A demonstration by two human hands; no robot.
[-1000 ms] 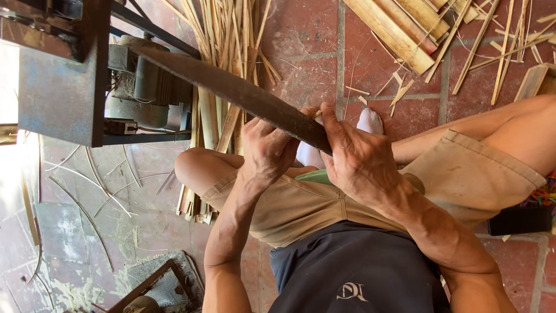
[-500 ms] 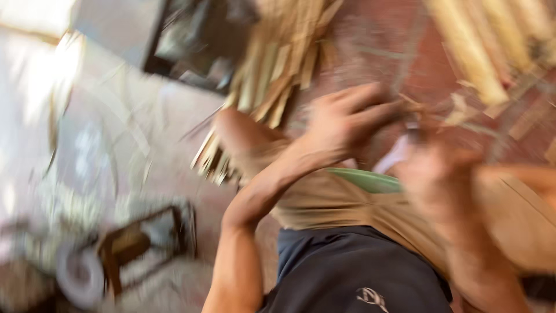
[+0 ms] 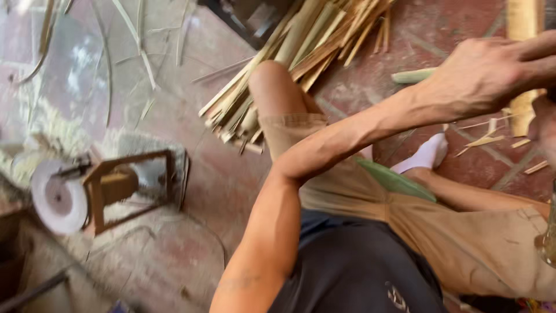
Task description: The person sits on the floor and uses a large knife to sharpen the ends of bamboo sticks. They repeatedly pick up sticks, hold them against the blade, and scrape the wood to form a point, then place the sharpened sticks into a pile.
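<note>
Brick floor point(image 3: 457, 35), left hand point(image 3: 486, 75) over pale bamboo strips point(image 3: 301, 52)

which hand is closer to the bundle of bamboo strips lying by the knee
Left. The left hand reaches out just right of the bamboo strips; the right hand is barely visible at the frame's right edge, farther away.

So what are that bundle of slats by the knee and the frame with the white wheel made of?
The slats look like split bamboo: pale yellow, straight-grained, matte, with greenish outer skin on some. The frame looks like rusty brown metal bar, though blur leaves that open. Its white wheel could be stone or plastic.
</note>
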